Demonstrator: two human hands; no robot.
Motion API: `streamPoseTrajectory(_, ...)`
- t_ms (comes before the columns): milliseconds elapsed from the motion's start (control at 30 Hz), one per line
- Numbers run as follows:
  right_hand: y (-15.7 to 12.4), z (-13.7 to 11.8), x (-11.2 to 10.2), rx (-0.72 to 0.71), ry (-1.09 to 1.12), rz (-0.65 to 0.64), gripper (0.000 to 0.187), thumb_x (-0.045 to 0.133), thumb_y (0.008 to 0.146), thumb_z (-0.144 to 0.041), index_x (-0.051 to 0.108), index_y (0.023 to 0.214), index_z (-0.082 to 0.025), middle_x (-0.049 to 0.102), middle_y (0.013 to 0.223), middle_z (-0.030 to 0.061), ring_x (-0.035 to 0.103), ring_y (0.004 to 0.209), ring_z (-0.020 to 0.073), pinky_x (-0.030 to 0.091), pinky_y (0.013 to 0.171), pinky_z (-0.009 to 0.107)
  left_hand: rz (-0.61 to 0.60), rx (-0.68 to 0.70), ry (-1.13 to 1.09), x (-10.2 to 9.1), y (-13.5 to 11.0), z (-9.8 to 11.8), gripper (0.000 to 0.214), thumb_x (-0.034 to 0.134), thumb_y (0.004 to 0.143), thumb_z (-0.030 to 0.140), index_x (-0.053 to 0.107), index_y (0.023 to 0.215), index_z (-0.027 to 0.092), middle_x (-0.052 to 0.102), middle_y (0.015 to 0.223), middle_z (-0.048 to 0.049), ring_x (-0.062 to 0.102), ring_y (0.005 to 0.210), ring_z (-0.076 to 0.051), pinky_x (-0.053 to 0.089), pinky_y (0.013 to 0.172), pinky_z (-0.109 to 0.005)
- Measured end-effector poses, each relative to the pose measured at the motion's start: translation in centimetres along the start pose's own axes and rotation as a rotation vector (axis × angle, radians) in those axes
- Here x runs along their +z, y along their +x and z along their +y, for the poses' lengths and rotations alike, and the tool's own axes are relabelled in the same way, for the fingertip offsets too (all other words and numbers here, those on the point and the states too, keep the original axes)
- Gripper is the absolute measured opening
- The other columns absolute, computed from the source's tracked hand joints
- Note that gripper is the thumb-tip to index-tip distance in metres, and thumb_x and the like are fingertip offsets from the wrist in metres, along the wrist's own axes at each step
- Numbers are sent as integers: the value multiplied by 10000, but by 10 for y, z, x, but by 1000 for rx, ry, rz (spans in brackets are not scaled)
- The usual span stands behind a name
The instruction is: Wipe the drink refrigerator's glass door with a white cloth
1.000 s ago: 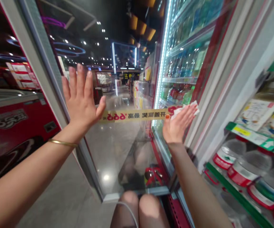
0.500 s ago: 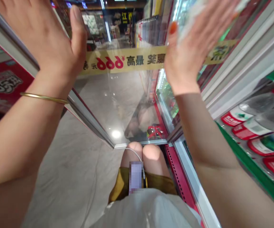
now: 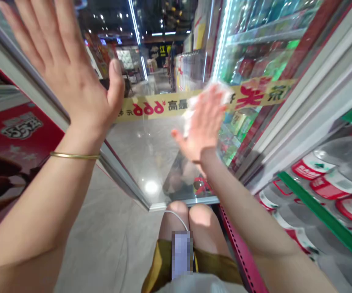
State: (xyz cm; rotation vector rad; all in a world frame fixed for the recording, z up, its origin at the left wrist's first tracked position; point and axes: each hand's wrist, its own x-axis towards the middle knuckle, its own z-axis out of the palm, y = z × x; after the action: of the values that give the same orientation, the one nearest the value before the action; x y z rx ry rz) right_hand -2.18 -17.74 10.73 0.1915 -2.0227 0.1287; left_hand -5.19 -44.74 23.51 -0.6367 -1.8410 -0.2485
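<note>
I'm on one feed: head cam, worn up top, facing forward and down. Glass door (image 3: 147, 142) close ahead toward 12 o'clock, knees (image 3: 205, 224) below at 6. Left hand (image 3: 75, 81) at 10 sits nearer me than right hand (image 3: 205, 122) at 1. Green-edged shelf (image 3: 325, 215) close at 4.

- Our left hand (image 3: 75, 81) is at ten o'clock, spread flat, its back toward us.
- Our left fingers (image 3: 46, 36) stand slightly apart, pointing to eleven o'clock; our left thumb (image 3: 116, 83) points to twelve.
- Our left forearm (image 3: 51, 199) stretches from eight o'clock.
- Our right hand (image 3: 202, 136) is at two o'clock, near the centre, flattened, back toward us.
- Our right fingers (image 3: 211, 106) point to one o'clock; our right thumb (image 3: 180, 139) splays toward ten.
- Our right forearm (image 3: 249, 207) stretches from between four and five o'clock.
</note>
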Motion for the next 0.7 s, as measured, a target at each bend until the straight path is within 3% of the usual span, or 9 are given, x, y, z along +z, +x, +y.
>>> streamPoseTrajectory(33, -14, -15, 11, -238, 67, -150, 1064, 377, 1071, -758, 112, 1755, 12, 177, 1833, 284, 115, 1734, 398, 227, 1367, 662, 39, -46, 89, -2, 2, 7, 866, 240, 1037, 759, 386, 1661, 177, -56, 1826, 217, -529, 1435, -325, -54, 1434, -617)
streamPoseTrajectory(100, -39, -17, 24, -413, 90, -244, 967, 471, 1048, -756, 227, 1778, -170, 284, 1840, 143, 221, 1723, 341, 330, 1361, 582, 78, -88, 248, -4, 6, 14, 913, 254, 1032, 771, 217, 1737, 191, 40, 1843, 158, -349, 1596, -299, 60, 1441, -597)
streamPoseTrajectory(200, -49, 44, 11, -54, 13, -173, 895, 419, 1086, -675, 244, 1774, -130, 313, 1818, 190, 219, 1712, 427, 318, 1338, 704, 67, -43, 304, -3, 9, 17, 902, 278, 1051, 725, 156, 1759, 181, 28, 1854, 99, -71, 1729, -253, 44, 1445, -543)
streamPoseTrajectory(267, -37, 85, -3, 246, -7, -116, 760, 257, 1131, -550, 175, 1795, -188, 302, 1831, 124, 197, 1723, 401, 304, 1338, 738, 92, -38, 303, -1, 9, 16, 854, 312, 1065, 678, 202, 1757, 191, 74, 1855, 95, 23, 1749, -242, 54, 1447, -537)
streamPoseTrajectory(367, -26, 82, -4, 334, 61, -219, 675, 127, 1128, -402, 108, 1798, -323, 282, 1840, -10, 224, 1723, 338, 335, 1332, 733, 150, -18, 327, 3, 7, 9, 821, 356, 1068, 638, 218, 1760, 217, 158, 1850, 71, 122, 1749, -278, 130, 1434, -594)
streamPoseTrajectory(467, -46, 15, 21, 128, 170, -291, 783, 368, 1115, -573, 162, 1799, -254, 249, 1850, 76, 255, 1707, 404, 335, 1335, 726, 180, 68, 338, 4, 6, 0, 852, 423, 1060, 606, 146, 1776, 236, 91, 1866, 58, 106, 1751, -307, 131, 1426, -632)
streamPoseTrajectory(533, -67, -15, 40, -175, 231, -255, 976, 546, 1039, -695, 174, 1797, -206, 253, 1844, 141, 280, 1697, 410, 367, 1341, 654, 166, 110, 313, 3, 5, -4, 887, 511, 1057, 550, 99, 1786, 255, 32, 1876, 49, 61, 1756, -309, 108, 1428, -635)
streamPoseTrajectory(600, -81, -8, 51, -292, 181, -148, 1094, 600, 1009, -727, 95, 1799, -164, 241, 1843, 178, 269, 1704, 385, 390, 1344, 591, 144, 110, 274, 1, 3, -4, 923, 587, 1051, 483, 77, 1792, 275, 15, 1882, 24, 32, 1759, -310, 88, 1427, -641)
streamPoseTrajectory(700, -73, 50, 41, 8, 37, 111, 1026, 489, 1085, -629, -56, 1790, -119, 106, 1859, 234, 141, 1728, 435, 346, 1337, 705, 146, 99, 226, 2, 0, 0, 959, 638, 1035, 442, 76, 1795, 287, 37, 1883, -17, 26, 1760, -326, 62, 1420, -667)
